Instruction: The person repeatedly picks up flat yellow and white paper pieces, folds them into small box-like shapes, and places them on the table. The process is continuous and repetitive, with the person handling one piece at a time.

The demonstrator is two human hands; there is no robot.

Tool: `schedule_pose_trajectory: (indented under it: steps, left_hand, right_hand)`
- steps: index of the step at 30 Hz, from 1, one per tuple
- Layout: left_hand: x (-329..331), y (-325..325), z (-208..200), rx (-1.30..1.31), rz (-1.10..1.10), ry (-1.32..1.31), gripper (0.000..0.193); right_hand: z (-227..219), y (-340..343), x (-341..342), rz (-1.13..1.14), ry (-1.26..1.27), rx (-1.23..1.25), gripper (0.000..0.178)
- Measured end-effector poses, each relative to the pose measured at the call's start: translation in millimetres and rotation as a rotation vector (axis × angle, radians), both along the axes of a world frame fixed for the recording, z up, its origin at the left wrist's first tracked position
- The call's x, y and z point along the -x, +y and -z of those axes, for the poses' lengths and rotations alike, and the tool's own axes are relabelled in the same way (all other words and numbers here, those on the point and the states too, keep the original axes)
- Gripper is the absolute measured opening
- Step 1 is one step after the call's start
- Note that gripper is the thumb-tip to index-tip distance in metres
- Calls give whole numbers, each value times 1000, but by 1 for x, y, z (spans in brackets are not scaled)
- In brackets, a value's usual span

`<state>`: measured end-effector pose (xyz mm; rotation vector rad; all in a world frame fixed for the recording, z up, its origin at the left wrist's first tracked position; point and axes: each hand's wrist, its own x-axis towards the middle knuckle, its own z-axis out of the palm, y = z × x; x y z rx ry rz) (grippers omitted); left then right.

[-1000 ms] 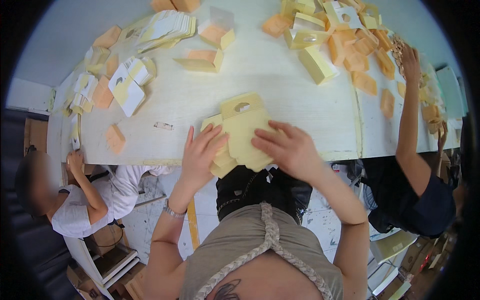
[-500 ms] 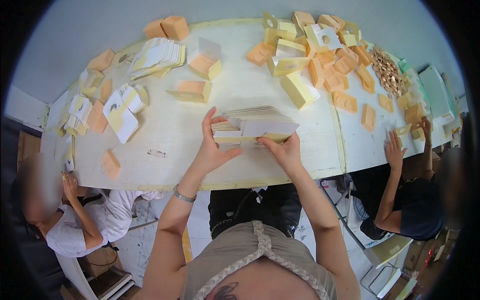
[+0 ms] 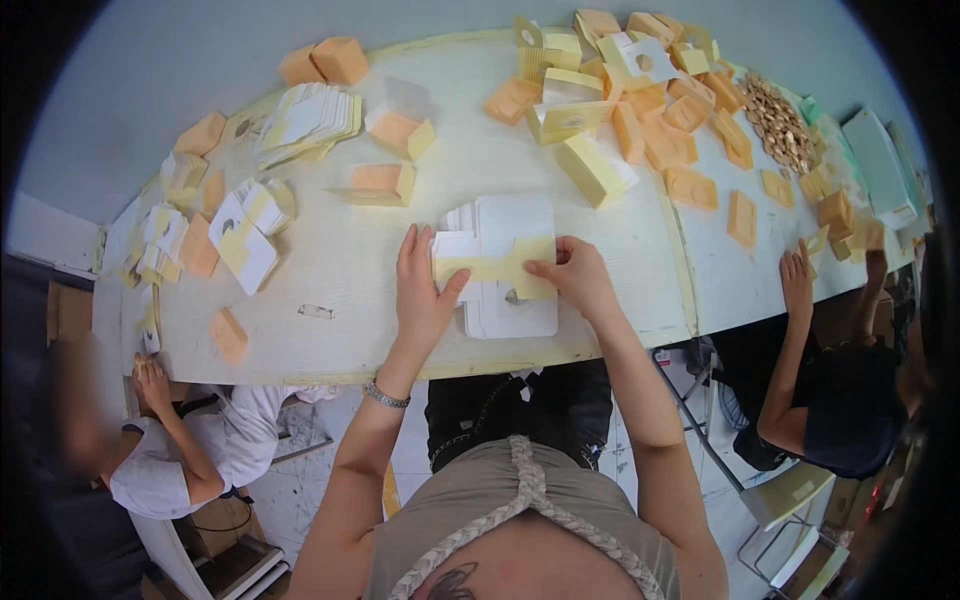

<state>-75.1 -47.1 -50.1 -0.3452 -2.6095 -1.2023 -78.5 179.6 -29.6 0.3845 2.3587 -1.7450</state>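
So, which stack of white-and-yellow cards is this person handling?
The central card stack, directly before them, held between the left hand and the right hand; the other card stacks lie farther left, clear of both hands.

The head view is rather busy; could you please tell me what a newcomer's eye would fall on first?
Probably the stack of white and yellow cards between the left hand and the right hand, near the front edge of the white table. Next comes the jumble of orange and yellow boxes at the upper right, with a heap of shiny copper-coloured pieces just right of it.
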Motion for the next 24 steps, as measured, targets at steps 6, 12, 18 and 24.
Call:
schedule_pose_trajectory:
  steps: [6,12,18,24]
  left_hand:
    - [-9,9,-15,187,21,46,64]
    - [-5,12,-10,241,-19,109,60]
    - [-31,30,-76,-937,160,-381,56]
    - [-80,40,-112,-311,773,-376,65]
  right_hand:
    - [-8,17,-4,17,93,-173,26]
    - [2,17,2,174,44,349,21]
    - [-31,27,-24,87,135,649,20]
    - [-53,-1,-73,35,392,467,52]
